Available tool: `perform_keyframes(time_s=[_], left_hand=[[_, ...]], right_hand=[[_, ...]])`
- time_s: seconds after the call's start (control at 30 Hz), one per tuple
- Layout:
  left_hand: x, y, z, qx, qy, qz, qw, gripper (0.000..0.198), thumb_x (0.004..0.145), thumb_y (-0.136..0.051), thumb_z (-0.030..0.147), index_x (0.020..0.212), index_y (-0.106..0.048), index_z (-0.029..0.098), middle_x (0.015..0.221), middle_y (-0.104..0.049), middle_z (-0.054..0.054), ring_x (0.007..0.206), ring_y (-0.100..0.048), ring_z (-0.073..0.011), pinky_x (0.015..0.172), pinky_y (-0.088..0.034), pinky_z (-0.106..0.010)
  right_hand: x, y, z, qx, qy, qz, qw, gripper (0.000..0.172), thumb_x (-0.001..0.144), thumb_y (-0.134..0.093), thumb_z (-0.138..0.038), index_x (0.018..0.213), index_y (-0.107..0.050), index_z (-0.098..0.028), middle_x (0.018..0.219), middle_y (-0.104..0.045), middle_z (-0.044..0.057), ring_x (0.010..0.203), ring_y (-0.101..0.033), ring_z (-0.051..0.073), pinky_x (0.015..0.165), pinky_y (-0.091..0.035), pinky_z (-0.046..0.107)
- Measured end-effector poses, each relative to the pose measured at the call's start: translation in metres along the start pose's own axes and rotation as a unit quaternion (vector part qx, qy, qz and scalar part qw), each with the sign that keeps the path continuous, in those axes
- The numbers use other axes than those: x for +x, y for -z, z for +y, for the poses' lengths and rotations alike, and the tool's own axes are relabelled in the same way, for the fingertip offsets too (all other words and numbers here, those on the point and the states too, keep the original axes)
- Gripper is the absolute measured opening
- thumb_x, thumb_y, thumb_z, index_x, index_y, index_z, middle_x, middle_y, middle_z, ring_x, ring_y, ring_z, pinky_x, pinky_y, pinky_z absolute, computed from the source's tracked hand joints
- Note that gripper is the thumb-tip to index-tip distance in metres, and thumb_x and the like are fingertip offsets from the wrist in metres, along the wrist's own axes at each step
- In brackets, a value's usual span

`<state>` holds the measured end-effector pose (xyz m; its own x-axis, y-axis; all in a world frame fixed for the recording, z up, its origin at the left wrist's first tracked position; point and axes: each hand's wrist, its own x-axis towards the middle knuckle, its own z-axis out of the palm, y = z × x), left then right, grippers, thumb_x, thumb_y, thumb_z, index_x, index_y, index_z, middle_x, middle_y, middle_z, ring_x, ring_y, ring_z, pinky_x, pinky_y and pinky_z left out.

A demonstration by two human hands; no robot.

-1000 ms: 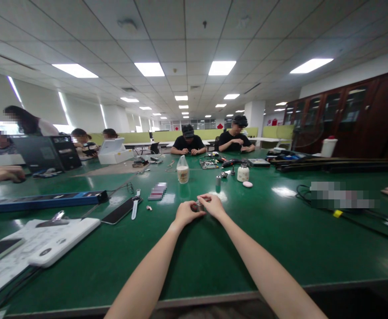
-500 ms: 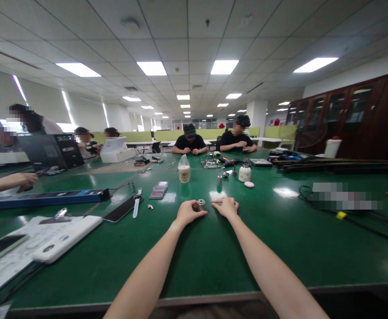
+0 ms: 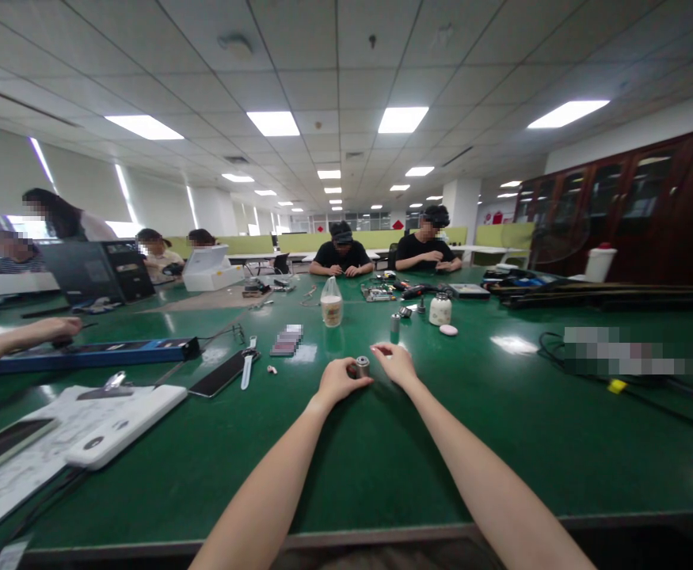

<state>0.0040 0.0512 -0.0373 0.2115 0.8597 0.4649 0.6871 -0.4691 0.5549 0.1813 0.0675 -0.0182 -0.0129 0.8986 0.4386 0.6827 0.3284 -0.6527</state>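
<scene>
My left hand point(image 3: 340, 382) is closed around the side of a short, silvery metal cylinder point(image 3: 362, 365), which stands upright on the green table. A ring-shaped top with a dark centre shows on it. My right hand point(image 3: 398, 366) is just to the right of the cylinder, slightly raised, with thumb and fingertips brought close together toward it. Whatever lies between those fingertips is too small to make out. Beyond my right hand stands a second, slimmer metal cylinder point(image 3: 394, 326), which neither hand touches.
Farther back are a plastic-bagged cup point(image 3: 333, 310), a pale jar point(image 3: 439, 309) and a pink lid point(image 3: 448, 330). To the left lie a watch point(image 3: 248, 366), a black phone point(image 3: 218, 374), an earbud point(image 3: 272, 370) and a clipboard point(image 3: 28, 416). A co-worker's hand point(image 3: 61, 328) is above a blue bar.
My right hand has moved slightly forward and left, rising toward the cylinder's top. My left hand keeps its hold. The view has shifted a little, and the co-worker's hand at left has moved right.
</scene>
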Motion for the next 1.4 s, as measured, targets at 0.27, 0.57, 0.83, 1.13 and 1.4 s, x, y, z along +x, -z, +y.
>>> perform_keyframes(time_s=[0.27,0.57,0.83,1.13,1.4], left_hand=[[0.001,-0.001,-0.002,-0.007,-0.002,-0.011,1.0,0.047,0.061,-0.072,0.058,0.085,-0.071,0.017,0.077,-0.072,-0.005,0.068,-0.065,-0.0191,0.061,-0.045,-0.026],[0.002,-0.003,-0.004,0.003,-0.014,-0.004,1.0,0.045,0.062,-0.072,0.057,0.082,-0.07,0.017,0.075,-0.071,-0.005,0.067,-0.064,-0.0191,0.059,-0.044,-0.026],[0.001,-0.002,-0.003,-0.006,-0.007,-0.006,1.0,0.042,0.061,-0.073,0.056,0.079,-0.069,0.018,0.075,-0.071,-0.004,0.068,-0.065,-0.0198,0.059,-0.044,-0.026],[0.001,-0.003,-0.002,-0.01,0.001,-0.002,1.0,0.042,0.06,-0.074,0.054,0.079,-0.07,0.017,0.074,-0.071,-0.005,0.068,-0.065,-0.0202,0.061,-0.045,-0.027],[0.001,-0.002,-0.002,0.005,-0.001,0.002,1.0,0.049,0.06,-0.073,0.058,0.086,-0.072,0.017,0.076,-0.071,-0.005,0.069,-0.065,-0.0203,0.062,-0.045,-0.027]], right_hand=[[-0.009,-0.008,-0.022,0.057,0.071,-0.031,0.995,0.019,0.085,-0.058,-0.032,0.094,-0.074,-0.027,0.093,-0.075,0.0,0.087,-0.068,0.018,0.081,-0.051,0.029],[-0.009,-0.005,-0.019,0.059,0.073,-0.049,0.994,0.017,0.081,-0.06,-0.03,0.089,-0.074,-0.026,0.09,-0.075,0.001,0.085,-0.069,0.019,0.078,-0.051,0.028],[-0.007,-0.005,-0.013,0.061,0.037,-0.017,0.997,0.026,0.082,-0.058,-0.043,0.082,-0.07,-0.02,0.08,-0.074,0.004,0.074,-0.068,0.017,0.069,-0.051,0.027],[-0.008,-0.008,-0.02,0.024,0.052,0.007,0.998,0.021,0.081,-0.062,-0.042,0.083,-0.073,-0.025,0.084,-0.074,0.001,0.077,-0.067,0.016,0.069,-0.05,0.024],[-0.006,0.005,0.012,-0.083,-0.04,0.06,0.994,0.018,0.08,-0.064,-0.04,0.087,-0.076,-0.029,0.104,-0.07,0.006,0.108,-0.055,0.028,0.096,-0.036,0.045]])
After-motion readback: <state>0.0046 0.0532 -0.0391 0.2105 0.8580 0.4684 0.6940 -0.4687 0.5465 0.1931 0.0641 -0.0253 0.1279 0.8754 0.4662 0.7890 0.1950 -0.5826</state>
